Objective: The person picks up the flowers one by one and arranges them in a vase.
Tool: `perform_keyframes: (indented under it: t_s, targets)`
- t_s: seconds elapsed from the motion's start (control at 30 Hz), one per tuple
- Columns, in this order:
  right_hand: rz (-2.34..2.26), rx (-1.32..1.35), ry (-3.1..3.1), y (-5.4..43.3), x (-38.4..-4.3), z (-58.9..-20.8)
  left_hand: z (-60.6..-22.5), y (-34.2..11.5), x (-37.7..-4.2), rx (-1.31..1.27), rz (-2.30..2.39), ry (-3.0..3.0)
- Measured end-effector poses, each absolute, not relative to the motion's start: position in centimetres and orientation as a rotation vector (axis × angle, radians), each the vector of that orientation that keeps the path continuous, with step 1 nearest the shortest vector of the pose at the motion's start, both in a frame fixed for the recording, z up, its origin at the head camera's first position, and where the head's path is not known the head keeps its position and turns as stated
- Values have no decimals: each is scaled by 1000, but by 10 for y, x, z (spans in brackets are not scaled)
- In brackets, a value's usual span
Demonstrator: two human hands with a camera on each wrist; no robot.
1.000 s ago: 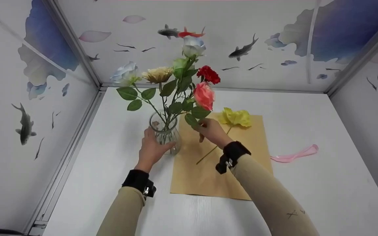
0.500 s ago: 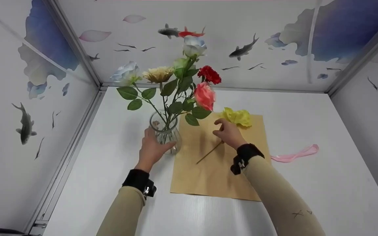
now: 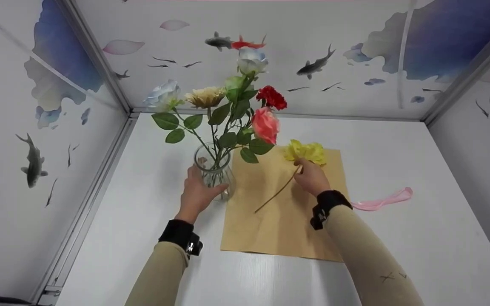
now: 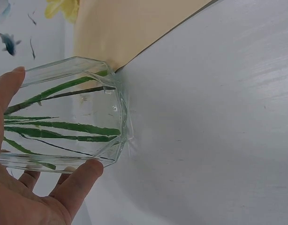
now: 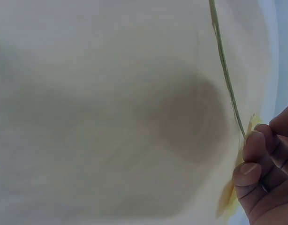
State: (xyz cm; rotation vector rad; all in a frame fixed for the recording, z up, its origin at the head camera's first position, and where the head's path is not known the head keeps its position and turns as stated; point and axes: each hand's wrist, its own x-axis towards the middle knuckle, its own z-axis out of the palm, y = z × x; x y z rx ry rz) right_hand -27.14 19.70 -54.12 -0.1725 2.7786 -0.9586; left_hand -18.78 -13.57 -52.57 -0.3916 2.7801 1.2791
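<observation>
My left hand [image 3: 196,193] holds the clear glass vase [image 3: 226,180] round its side, thumb and fingers on opposite walls. In the left wrist view, green stems [image 4: 78,129] show through the glass [image 4: 98,103]. The vase stands upright with several flowers: pale blue roses [image 3: 251,61], a beige flower [image 3: 206,97], a red carnation [image 3: 272,97] and a pink rose [image 3: 265,124]. My right hand [image 3: 313,178] pinches the stem [image 5: 223,61] of a yellow flower [image 3: 311,152] just below its bloom. That flower lies over brown paper, its stem end pointing toward me.
The brown paper sheet [image 3: 262,233] lies flat on the white table [image 3: 423,250], right of the vase. A pink ribbon [image 3: 383,202] lies beyond its right edge. Walls printed with fish enclose the table at the back and both sides.
My right hand has left the leaves beside the pink rose and moved right, onto the yellow flower's stem. The left hand and the vase have stayed in place.
</observation>
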Motion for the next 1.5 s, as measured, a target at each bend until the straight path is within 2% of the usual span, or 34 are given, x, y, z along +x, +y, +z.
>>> perform_keyframes:
  t_s: [0.4, 0.87, 1.2, 1.5]
  targets:
    - [-841, -321, 2828, 208, -258, -568, -527, -134, -189, -378, 1289, 2795]
    - [-800, -318, 2761, 207, -262, -570, -526, -135, -188, -379, 1273, 2796]
    - [-855, -514, 2871, 214, -257, -578, -527, -136, -187, -395, 1295, 2773]
    - [-873, -469, 2879, 215, -255, -579, -526, -136, -187, -391, 1287, 2775]
